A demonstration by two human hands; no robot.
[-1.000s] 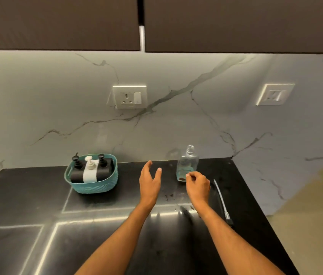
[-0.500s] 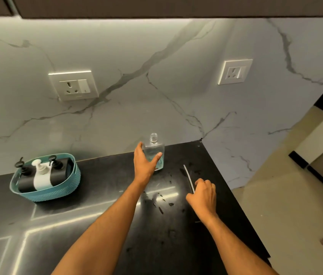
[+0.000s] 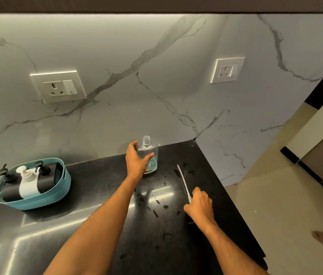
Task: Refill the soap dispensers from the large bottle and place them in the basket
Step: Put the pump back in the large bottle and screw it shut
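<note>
The left hand (image 3: 137, 161) grips a clear bottle (image 3: 150, 155) that stands upright near the back edge of the black tabletop (image 3: 97, 185), close to the marble wall (image 3: 156, 86). Its fingers (image 3: 135, 144) wrap the left side and the thumb lies across the front. The bottle has no cap, and a blue liquid fills its lower part.

The right hand (image 3: 200, 207) rests low on the tabletop, nearer the right edge, with its fingers curled round the near end of a thin clear pump tube (image 3: 182, 179). The tube lies on the surface and points away toward the back corner. Whether a pump head sits under the hand cannot be told.

Dark wet patches (image 3: 156, 209) dot the tabletop between the 2 hands and around the tube.

Well to the left stands a teal basket (image 3: 37, 199). In it lie 3 dispensers side by side, leaning back: a black dispenser (image 3: 10, 192) on the left, a white dispenser (image 3: 27, 185) in the middle and another black dispenser (image 3: 47, 178) on the right, all with pumps fitted.

2 wall sockets are set in the marble: 1 socket (image 3: 58, 87) above the basket and a second socket (image 3: 227, 70) on the side wall to the right. Beyond the tabletop's right edge is a beige floor (image 3: 265, 205).
</note>
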